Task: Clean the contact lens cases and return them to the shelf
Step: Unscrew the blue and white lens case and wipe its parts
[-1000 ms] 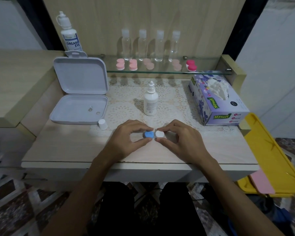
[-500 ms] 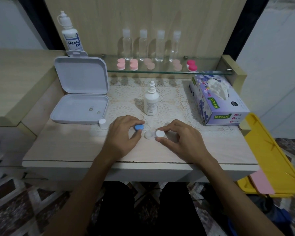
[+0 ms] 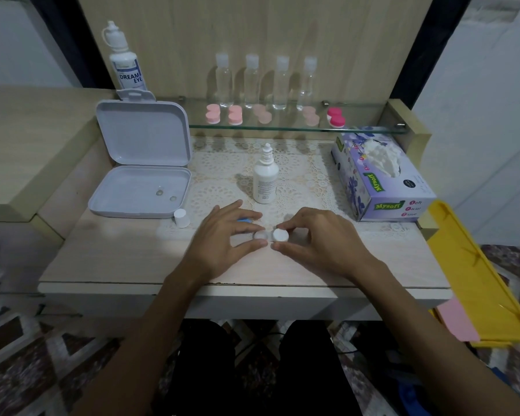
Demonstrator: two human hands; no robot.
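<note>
Both hands' fingers pinch the lens case [image 3: 271,235] mid-table [image 3: 108,259]: left hand [image 3: 222,240], right hand [image 3: 318,241]; front edge near.

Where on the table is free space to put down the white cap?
Bare wood lies below the open white box and left of the left hand, and between the right hand and the tissue box. Around the dropper bottle is crowded.

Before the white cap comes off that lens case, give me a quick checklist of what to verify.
1. Blue cap off and set on the table behind the left hand: ok.
2. Left fingers steady the opened well of the lens case: ok.
3. Right hand pinches the white cap: ok.
4. Solution bottle uncapped, upright, nearby: ok.
5. Tissue box with tissue exposed: ok.
6. Opened well empty: cannot tell.
</note>
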